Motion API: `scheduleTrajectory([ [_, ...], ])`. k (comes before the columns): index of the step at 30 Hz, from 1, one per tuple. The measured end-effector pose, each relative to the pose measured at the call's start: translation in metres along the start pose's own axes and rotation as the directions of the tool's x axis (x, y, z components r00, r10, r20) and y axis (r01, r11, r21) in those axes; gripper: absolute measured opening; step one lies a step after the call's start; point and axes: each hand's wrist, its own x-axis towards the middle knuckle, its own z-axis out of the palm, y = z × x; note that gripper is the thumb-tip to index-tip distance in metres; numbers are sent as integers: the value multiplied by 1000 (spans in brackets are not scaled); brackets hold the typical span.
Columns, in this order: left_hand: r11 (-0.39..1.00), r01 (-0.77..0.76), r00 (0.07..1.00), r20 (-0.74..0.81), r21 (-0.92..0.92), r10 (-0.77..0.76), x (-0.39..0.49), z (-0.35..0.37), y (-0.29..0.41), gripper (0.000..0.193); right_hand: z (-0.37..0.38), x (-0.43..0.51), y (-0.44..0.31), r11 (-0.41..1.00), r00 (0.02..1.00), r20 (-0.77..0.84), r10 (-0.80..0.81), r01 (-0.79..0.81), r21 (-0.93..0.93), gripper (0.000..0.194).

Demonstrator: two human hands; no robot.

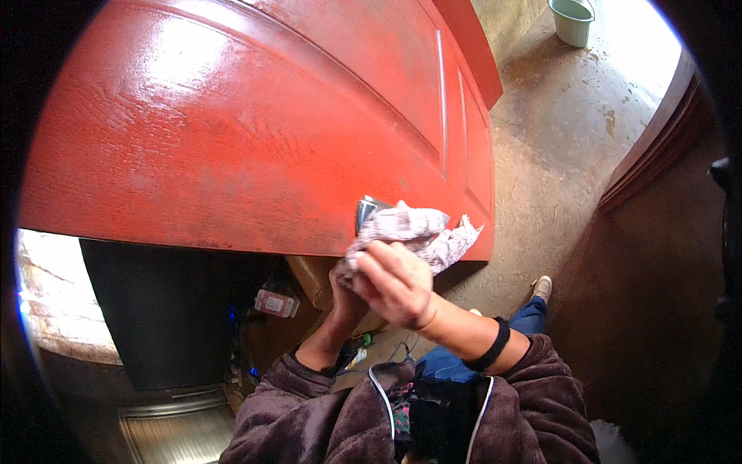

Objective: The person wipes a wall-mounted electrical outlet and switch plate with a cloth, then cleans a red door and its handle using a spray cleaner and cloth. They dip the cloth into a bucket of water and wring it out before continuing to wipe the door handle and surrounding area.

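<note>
A whitish, stained cloth [420,223] with a frayed end is bunched in both hands, in front of the lower edge of a red panelled door [290,139]. My right hand [400,287] grips the cloth from above with curled fingers. Below and behind it, my left hand [346,296] is partly hidden, its fingers around the cloth's lower left part. The end of a shiny metal door handle [365,211] shows beside the cloth; the rest of it is covered. Wet-looking sheen and dark smudges mark the door's red surface.
A pale green bucket [573,26] stands on the worn concrete floor [539,156] at the upper right. Dark wood trim [649,145] runs along the right. Under the door's edge are a black panel [156,307], a small box [277,303] and cables [400,348].
</note>
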Motion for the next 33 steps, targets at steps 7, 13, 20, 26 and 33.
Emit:
scheduleTrajectory([
  [7, 856, -252, 952, -44, 452, 304, 5, -2, 47, 31, -11, -10, 5, 989, 987, -70, 147, -144, 36, 28],
  [13, 981, -190, 981, -58, -46, 187, 7, 0, 34, 25, -2, 8, -3, 993, 998, 1, 60, -60, 98, 30],
  [20, 973, -228, 974, 13, 37, 227, 1, 2, 48, 29, -20, -16, 12, 984, 985, -4, 174, -174, 33, 33],
  [26, 997, -19, 999, 49, -80, 22, 0, -6, 36, 27, -3, -7, 3, 990, 992, 104, 66, -78, 120, 34],
  [33, 967, -242, 967, -96, -76, 234, 6, 9, 65, 36, -47, -59, 33, 955, 954, 58, 295, -293, -36, 30],
])
